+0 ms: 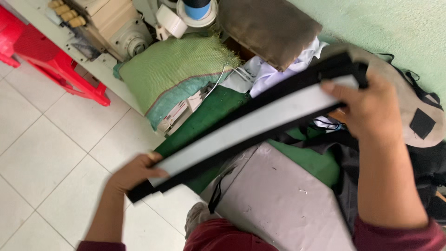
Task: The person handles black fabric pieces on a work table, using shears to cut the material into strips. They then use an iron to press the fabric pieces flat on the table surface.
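A long flat strip (251,123), grey down the middle with black edging, stretches diagonally across the view. My left hand (134,173) grips its lower left end with the thumb on top. My right hand (369,109) holds its upper right end, thumb pressed on the grey face. The strip is taut between both hands, above a pile of cloth.
Below the strip lie a grey fabric sheet (283,200) and green cloth (209,114). A green woven sack (174,69), a brown cushion (272,28), tape rolls (174,21) and a sewing machine (114,25) sit behind. A red plastic stool (46,56) stands on the white tiled floor (51,153).
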